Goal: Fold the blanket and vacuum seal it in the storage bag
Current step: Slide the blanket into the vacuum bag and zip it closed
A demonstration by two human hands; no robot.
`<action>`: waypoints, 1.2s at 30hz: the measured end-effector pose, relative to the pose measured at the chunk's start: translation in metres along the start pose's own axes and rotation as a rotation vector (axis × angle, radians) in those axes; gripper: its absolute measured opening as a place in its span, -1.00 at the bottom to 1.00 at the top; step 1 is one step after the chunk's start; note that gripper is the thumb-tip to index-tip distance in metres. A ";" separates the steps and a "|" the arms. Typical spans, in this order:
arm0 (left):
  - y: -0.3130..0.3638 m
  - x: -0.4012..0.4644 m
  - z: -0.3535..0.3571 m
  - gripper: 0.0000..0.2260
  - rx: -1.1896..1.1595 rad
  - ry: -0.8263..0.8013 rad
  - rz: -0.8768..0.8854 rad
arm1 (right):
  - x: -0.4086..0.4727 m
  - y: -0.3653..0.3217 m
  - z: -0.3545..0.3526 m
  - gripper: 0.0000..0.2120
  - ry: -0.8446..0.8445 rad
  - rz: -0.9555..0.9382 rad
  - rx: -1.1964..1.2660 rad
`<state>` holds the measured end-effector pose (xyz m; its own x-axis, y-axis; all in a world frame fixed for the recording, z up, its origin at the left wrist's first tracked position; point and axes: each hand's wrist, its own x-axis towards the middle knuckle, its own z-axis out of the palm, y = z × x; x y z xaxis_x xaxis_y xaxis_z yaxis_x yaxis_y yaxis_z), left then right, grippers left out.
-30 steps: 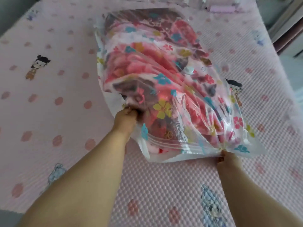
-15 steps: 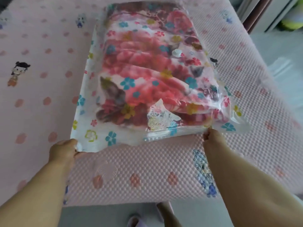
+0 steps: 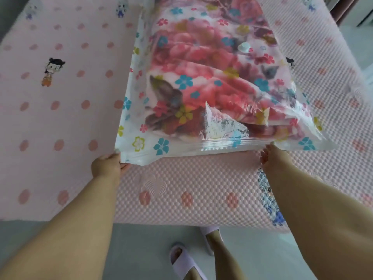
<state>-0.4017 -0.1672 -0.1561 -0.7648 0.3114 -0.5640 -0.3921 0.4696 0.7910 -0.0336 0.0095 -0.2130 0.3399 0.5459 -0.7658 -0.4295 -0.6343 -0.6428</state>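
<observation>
Bag: blanket inside, zip near edge.
Hands: left, right fingers clamped on bag's near corners.
Advice: pull taut, press zip flat.

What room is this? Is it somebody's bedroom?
Most likely a bedroom. The storage bag with the flowery blanket lies on a wide bed with a pink cartoon-print cover, and the person stands beside it in slippers on a plain floor.

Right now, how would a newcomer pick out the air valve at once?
Start at the pink bed, then the clear flowered bag holding the red blanket. On the bag's top, far right, sits the valve: a small white round cap, the only plain, raised thing among the printed flowers.
</observation>
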 end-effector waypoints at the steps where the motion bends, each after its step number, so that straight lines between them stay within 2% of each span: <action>1: -0.001 -0.001 0.000 -0.80 0.040 0.007 0.022 | -0.008 0.007 0.005 -0.77 -0.026 0.007 0.006; 3: -0.002 -0.001 -0.001 -0.79 0.119 0.024 0.041 | -0.029 0.027 0.020 -0.64 -0.075 0.057 -0.051; 4: -0.004 0.002 -0.003 -0.77 0.162 0.032 0.050 | -0.041 0.040 0.027 -0.64 -0.086 0.076 -0.092; 8: -0.021 0.025 -0.011 -0.69 0.305 0.037 0.081 | -0.097 0.101 0.054 -0.84 -0.201 0.174 -0.305; 12: -0.010 0.013 -0.007 -0.71 0.370 -0.036 0.105 | -0.142 0.154 0.080 -0.84 -0.422 0.257 -0.583; 17: -0.009 0.023 -0.014 -0.74 0.471 -0.138 0.170 | -0.194 0.188 0.142 -0.72 -0.671 0.323 -0.606; 20: -0.008 0.039 -0.030 -0.72 0.449 -0.125 0.166 | -0.210 0.193 0.162 -0.83 -0.681 0.392 -0.539; 22: -0.007 0.043 -0.037 -0.74 0.398 -0.131 0.150 | -0.215 0.188 0.162 -0.91 -0.672 0.315 -0.706; 25: -0.008 0.049 -0.038 -0.78 0.442 -0.145 0.102 | -0.220 0.169 0.148 -0.94 -0.658 0.071 -1.046; 27: 0.003 0.043 -0.032 -0.89 0.582 -0.080 0.109 | -0.220 0.150 0.135 -0.92 -0.631 -0.140 -1.041; 29: 0.024 0.033 -0.020 -0.80 0.694 0.097 0.227 | -0.211 0.130 0.124 -0.84 -0.545 -0.348 -1.058; 31: 0.051 0.014 0.000 -0.70 0.721 0.166 0.444 | -0.195 0.116 0.116 -0.77 -0.434 -0.484 -1.187; 34: 0.083 -0.015 0.050 -0.63 0.741 -0.050 0.767 | -0.166 0.101 0.094 -0.66 -0.277 -0.488 -1.325; 36: 0.096 -0.032 0.090 -0.59 0.806 -0.245 0.930 | -0.152 0.087 0.081 -0.53 -0.220 -0.580 -1.426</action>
<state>-0.3684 -0.0577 -0.0834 -0.4352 0.8998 0.0319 0.7338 0.3339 0.5917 -0.1901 -0.0845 -0.1513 -0.0082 0.8774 -0.4796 0.8786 -0.2226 -0.4224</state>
